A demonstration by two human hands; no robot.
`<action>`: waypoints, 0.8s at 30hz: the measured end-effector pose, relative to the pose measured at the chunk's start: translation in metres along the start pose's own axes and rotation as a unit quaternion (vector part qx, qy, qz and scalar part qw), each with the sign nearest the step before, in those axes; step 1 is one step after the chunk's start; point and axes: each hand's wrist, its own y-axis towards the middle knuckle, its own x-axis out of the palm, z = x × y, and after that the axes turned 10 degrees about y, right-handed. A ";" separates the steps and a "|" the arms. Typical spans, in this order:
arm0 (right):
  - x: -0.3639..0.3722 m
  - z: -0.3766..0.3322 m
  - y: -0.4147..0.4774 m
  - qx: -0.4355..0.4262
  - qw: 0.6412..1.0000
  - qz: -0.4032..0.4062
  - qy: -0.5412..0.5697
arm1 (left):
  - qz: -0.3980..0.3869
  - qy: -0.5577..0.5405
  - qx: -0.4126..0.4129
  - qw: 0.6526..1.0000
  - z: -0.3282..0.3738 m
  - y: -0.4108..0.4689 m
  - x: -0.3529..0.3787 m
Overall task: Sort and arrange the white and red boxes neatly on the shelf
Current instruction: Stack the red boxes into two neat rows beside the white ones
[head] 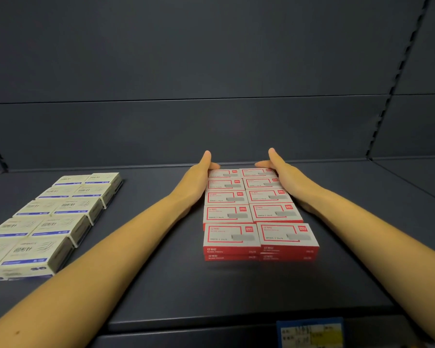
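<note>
Red-and-white boxes (256, 212) stand in two tight columns, stacked two high, in the middle of the dark shelf (176, 277). My left hand (199, 177) lies flat against the left side of the block near its far end, thumb raised and fingertips at the back corner. My right hand (281, 172) presses the right side the same way, fingers straight and fingertips on the far box. White boxes with blue stripes (53, 217) sit in two columns at the left of the shelf, apart from both hands.
The shelf's back wall (211, 131) rises just behind the red boxes. A blue and yellow price label (309, 332) hangs on the shelf's front edge at the lower right. Slotted uprights (392, 84) run along the right side.
</note>
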 end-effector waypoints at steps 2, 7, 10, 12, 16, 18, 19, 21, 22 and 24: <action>0.000 -0.001 -0.010 -0.003 0.999 0.012 0.040 | 0.010 -0.038 -0.002 0.999 0.001 -0.008 0.001; -0.001 0.002 -0.050 0.026 0.992 0.000 0.122 | -0.039 -0.160 -0.031 0.986 -0.006 -0.040 0.002; 0.000 0.011 -0.069 0.028 0.978 -0.018 0.204 | -0.042 -0.219 -0.041 0.974 -0.006 -0.060 0.007; -0.002 0.020 -0.078 0.041 0.964 -0.008 0.261 | -0.050 -0.249 -0.049 0.966 -0.005 -0.070 0.013; 0.003 0.020 -0.086 0.057 0.953 -0.002 0.298 | -0.039 -0.296 -0.060 0.952 -0.004 -0.076 0.020; 0.008 0.011 -0.090 0.059 0.950 -0.012 0.307 | -0.031 -0.300 -0.062 0.951 0.000 -0.078 0.023; 0.010 0.009 -0.091 0.058 0.950 -0.012 0.308 | -0.024 -0.298 -0.063 0.952 0.003 -0.078 0.025; 0.011 0.007 -0.092 0.061 0.947 -0.013 0.316 | -0.015 -0.292 -0.070 0.954 0.007 -0.080 0.026; 0.012 0.007 -0.091 0.063 0.945 -0.017 0.320 | -0.014 -0.286 -0.070 0.955 0.007 -0.080 0.027; 0.013 0.005 -0.091 0.067 0.945 -0.021 0.320 | -0.006 -0.281 -0.071 0.957 0.009 -0.079 0.028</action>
